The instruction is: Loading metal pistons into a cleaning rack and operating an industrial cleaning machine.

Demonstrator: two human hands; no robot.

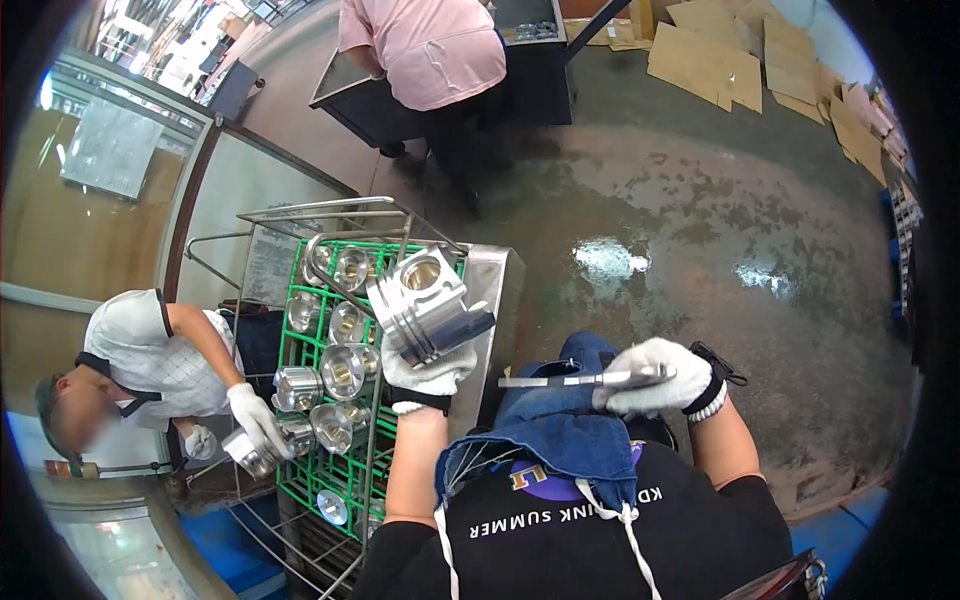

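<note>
A seated worker's gloved left hand (430,372) lifts a silver piston (425,305) just above the green wire basket (295,480), grip wrapped around its lower end so the hollow skirt and pin bore tilt up toward the camera, seemingly for inspection. The gloved right hand (655,378), well to the right of the basket over the worker's lap, has its grip pressed shut on a flat metal file (575,380), which points back toward the piston, apparently ready for touching up an edge. A blue denim apron (565,440) covers the worker's knees between the two hands.

Inside the basket, about eight more pistons (345,370) stand with open ends up, each in its own cell, an arrangement that likely keeps the machined faces from knocking together; the exact count is uncertain, since the raised piston and the wire trolley frame (330,210) hide some. A steel panel (490,290) stands against the basket's right side.

Left of the basket, a second person in a white shirt reaches in with a gloved hand (252,415) on one piston (248,452). Beyond the basket, a third person in a pink top (430,50) bends over a dark cart (345,95) on the wet concrete floor (680,220), with flattened cardboard (720,60) farther off.
</note>
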